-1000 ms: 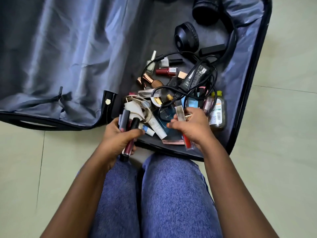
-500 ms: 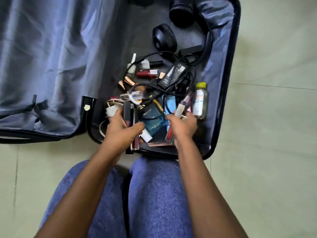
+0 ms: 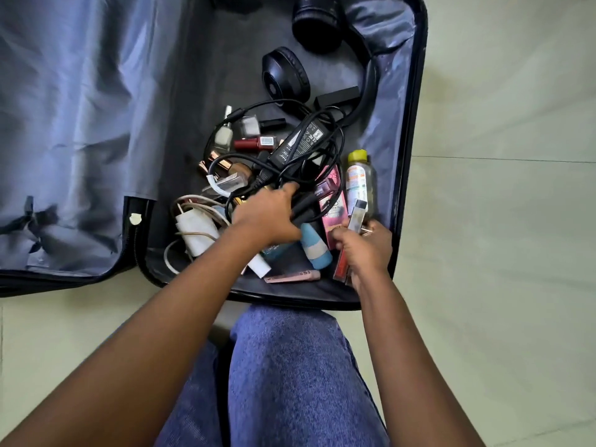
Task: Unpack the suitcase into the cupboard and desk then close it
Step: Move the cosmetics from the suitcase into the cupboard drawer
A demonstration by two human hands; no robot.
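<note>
The open suitcase (image 3: pixel 416 124) lies on the floor with a heap of small items in its right half. My left hand (image 3: pixel 267 217) reaches into the heap among the black cables, closed around dark lip gloss tubes (image 3: pixel 306 210) that stick out past its fingers. My right hand (image 3: pixel 366 250) is near the suitcase's right wall, closed on a clear-capped lip gloss with a red end (image 3: pixel 354 219). Around the hands lie a pink box (image 3: pixel 332 204), a blue tube (image 3: pixel 317 253), a yellow-capped bottle (image 3: pixel 361 179) and a white charger (image 3: pixel 193 230).
Black headphones (image 3: pixel 287 72) and a black power adapter (image 3: pixel 303 140) with tangled cables sit farther back. Nail polish bottles (image 3: pixel 254 144) lie left of the adapter. The suitcase's grey-lined lid (image 3: pixel 80 124) spreads to the left. My denim-clad knees (image 3: pixel 290 375) are against the near rim, on a tiled floor (image 3: pixel 500 221).
My left hand has moved forward and to the right into the pile, still holding its tubes. My right hand has shifted right toward the suitcase wall with its lip gloss.
</note>
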